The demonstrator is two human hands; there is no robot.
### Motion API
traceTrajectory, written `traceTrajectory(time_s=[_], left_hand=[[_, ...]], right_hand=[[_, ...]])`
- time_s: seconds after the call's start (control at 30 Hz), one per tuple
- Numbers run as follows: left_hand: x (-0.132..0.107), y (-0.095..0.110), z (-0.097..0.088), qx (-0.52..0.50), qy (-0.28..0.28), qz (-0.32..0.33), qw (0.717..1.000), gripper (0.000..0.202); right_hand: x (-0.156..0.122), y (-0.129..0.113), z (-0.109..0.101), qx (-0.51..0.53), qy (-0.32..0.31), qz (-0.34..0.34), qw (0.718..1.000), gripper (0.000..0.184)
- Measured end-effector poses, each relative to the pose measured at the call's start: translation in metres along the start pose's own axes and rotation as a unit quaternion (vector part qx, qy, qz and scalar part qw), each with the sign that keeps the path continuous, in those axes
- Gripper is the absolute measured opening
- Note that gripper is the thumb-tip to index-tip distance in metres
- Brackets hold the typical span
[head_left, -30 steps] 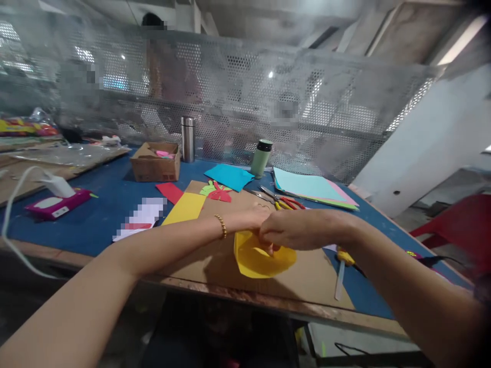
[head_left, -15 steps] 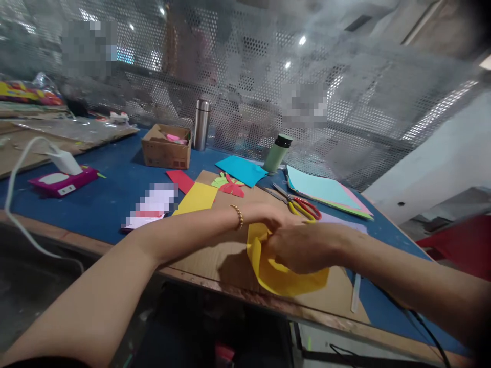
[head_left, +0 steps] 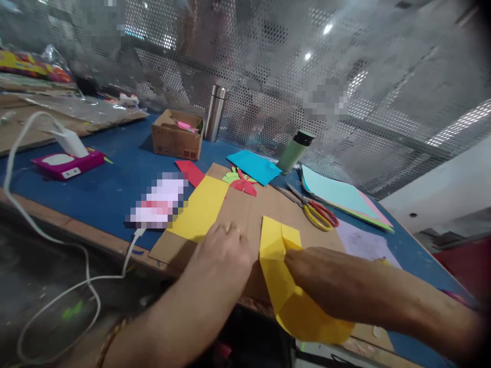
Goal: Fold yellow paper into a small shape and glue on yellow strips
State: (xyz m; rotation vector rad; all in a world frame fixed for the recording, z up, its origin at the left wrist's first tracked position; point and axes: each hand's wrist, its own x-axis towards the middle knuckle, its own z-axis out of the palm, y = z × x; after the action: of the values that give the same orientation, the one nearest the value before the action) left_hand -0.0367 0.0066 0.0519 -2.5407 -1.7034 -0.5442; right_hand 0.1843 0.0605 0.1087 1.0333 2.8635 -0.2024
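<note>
My right hand (head_left: 307, 268) grips a curled sheet of yellow paper (head_left: 314, 317), folded near its top end, its lower part bulging past the table's front edge. Most of that hand's fingers are hidden behind it. To the left, my left hand (head_left: 226, 250) is closed, its knuckles up, low over the cardboard (head_left: 261, 212) and close to a flat piece of yellow paper (head_left: 205, 209). Whether anything is in its fingers cannot be seen. Red and green paper cut-outs (head_left: 244, 185) lie beyond both hands. Scissors with red and yellow handles (head_left: 318, 213) rest at the right.
A phone (head_left: 159, 202) with a white cable (head_left: 128, 258) and a purple power strip (head_left: 71, 162) lie left. Behind are a small cardboard box (head_left: 176, 145), steel flask (head_left: 216, 115), green bottle (head_left: 295, 152), blue paper (head_left: 255, 166) and a coloured paper stack (head_left: 341, 194).
My left hand has left the curled yellow paper and come back toward the lower left. My right hand still holds the paper, now closer to me and more opened out. The view has shifted.
</note>
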Motion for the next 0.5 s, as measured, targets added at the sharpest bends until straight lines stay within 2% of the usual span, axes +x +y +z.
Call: traceTrajectory(time_s=[0.03,0.07,0.17,0.33,0.5], left_hand=[[-0.010,0.002,0.011,-0.003,0.012,-0.006,1.000,0.033],[-0.015,0.003,0.022,-0.027,0.012,0.031,0.999,0.032],[-0.012,0.004,0.045,-0.070,0.027,0.042,0.996,0.033],[0.013,-0.002,0.049,-0.082,-0.016,0.058,0.995,0.026],[0.019,-0.006,0.052,-0.087,-0.002,0.074,0.993,0.022]], right_hand=[[-0.002,-0.001,0.001,0.016,-0.022,-0.010,1.000,0.022],[-0.004,-0.001,0.002,0.027,-0.038,-0.012,0.999,0.024],[-0.010,0.000,0.005,0.061,-0.015,0.023,0.998,0.024],[-0.022,0.012,0.013,0.108,0.103,0.102,0.983,0.023],[-0.030,0.020,0.019,0.119,0.090,0.126,0.981,0.027]])
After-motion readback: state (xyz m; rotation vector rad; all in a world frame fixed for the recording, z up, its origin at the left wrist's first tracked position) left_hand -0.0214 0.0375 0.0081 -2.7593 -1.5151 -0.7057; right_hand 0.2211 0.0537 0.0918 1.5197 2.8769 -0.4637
